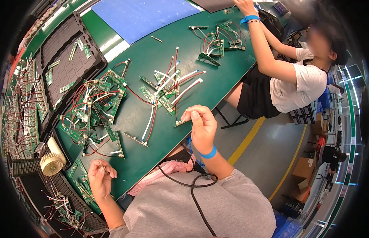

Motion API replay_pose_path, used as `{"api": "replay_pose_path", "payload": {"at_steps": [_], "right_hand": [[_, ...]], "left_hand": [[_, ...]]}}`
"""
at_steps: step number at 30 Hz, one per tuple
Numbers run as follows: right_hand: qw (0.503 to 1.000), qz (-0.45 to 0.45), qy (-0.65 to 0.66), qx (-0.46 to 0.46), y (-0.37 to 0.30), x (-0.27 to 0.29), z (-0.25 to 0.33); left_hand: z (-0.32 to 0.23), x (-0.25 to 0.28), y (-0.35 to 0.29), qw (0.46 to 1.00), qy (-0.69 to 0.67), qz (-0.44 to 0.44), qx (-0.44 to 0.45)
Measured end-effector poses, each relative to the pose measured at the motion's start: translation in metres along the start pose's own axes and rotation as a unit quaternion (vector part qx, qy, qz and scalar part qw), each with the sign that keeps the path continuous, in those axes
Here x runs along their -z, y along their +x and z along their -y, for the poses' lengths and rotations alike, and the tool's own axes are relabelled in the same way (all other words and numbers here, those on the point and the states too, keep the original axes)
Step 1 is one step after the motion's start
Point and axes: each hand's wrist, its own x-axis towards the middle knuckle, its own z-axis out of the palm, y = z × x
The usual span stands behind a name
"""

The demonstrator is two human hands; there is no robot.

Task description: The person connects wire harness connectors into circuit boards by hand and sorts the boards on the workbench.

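My right hand (203,129), a blue band round its wrist, is closed with fingertips pinched at a small narrow green circuit board (179,123) near the table's front edge. A thin wire runs up from that board. Lower left, my left hand (100,179) has its fingers pressed together; whatever is between them is too small to make out. Beyond my right hand lies a loose group of circuit boards (167,105) with white and red cables. Farther left, a tangled heap of wired boards (118,100) spreads over the green table (152,137). One narrow board (135,139) lies alone between my hands.
A black tray (59,75) with several boards stands at the left, beside upright rows of wired boards (27,107). A cream handheld fan (52,163) sits near a dark crate (27,168). A co-worker (299,81) sits at right, near another board cluster (210,59). Far back lies a blue mat (141,20).
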Motion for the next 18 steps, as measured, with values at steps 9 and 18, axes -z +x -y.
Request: {"api": "replay_pose_path", "payload": {"at_steps": [9, 18], "right_hand": [[0.999, 0.024, 0.003, -0.040, -0.005, -0.009, 0.009], [0.995, 0.064, -0.005, -0.078, -0.012, -0.019, 0.010]], "left_hand": [[0.000, 0.003, -0.001, 0.999, 0.019, 0.026, 0.027], [0.002, 0.006, -0.005, 0.999, 0.042, 0.027, 0.012]]}}
